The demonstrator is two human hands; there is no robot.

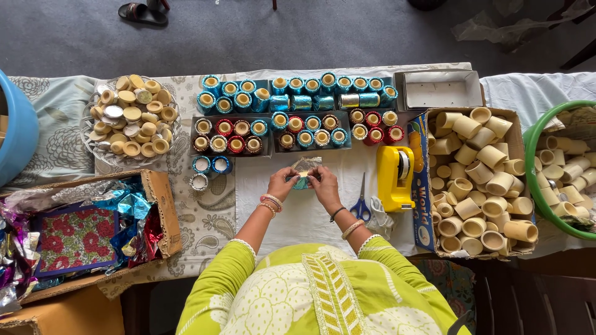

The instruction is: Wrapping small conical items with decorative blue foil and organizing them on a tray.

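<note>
Both hands, left hand (282, 183) and right hand (324, 182), pinched a small teal-wrapped cup (302, 181) between fingertips; firm thumb pressure would smooth its foil flat. Scissors (361, 206) lay just right of them.

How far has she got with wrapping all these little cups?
Done: rows of foil-wrapped cups in blue, red and teal fill the trays at the back of the table. In hand: the left hand and right hand together hold one small teal piece. Left: a cardboard box and a green tub hold many plain cream cups, so much remains.
</note>
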